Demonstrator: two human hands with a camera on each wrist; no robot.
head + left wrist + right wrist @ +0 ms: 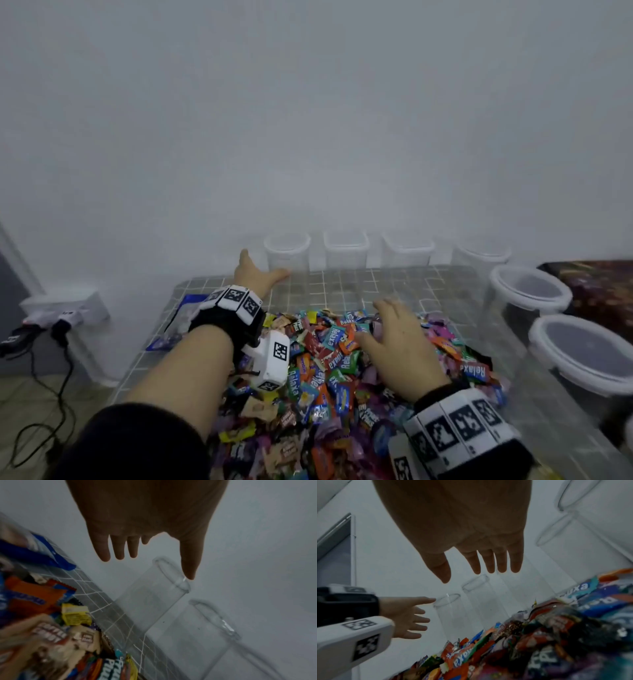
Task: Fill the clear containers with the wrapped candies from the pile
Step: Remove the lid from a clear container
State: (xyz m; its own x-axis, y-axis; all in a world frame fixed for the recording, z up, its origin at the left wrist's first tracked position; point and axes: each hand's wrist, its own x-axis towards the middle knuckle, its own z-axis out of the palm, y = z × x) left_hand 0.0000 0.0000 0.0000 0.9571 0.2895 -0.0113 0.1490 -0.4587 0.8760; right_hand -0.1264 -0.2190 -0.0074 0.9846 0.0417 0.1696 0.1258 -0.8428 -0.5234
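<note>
"relaxa" wrappers in candy pile [329, 377], both hands' fingers [501, 562] spread, empty, near clear containers [287, 251]

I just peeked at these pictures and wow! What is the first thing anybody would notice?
The big heap of bright wrapped candies in the middle of the tiled table grabs the eye first. The right hand hovers open over it, while the left hand reaches toward the leftmost of the clear containers lined along the back wall. More white-rimmed tubs stand at the right.
</note>
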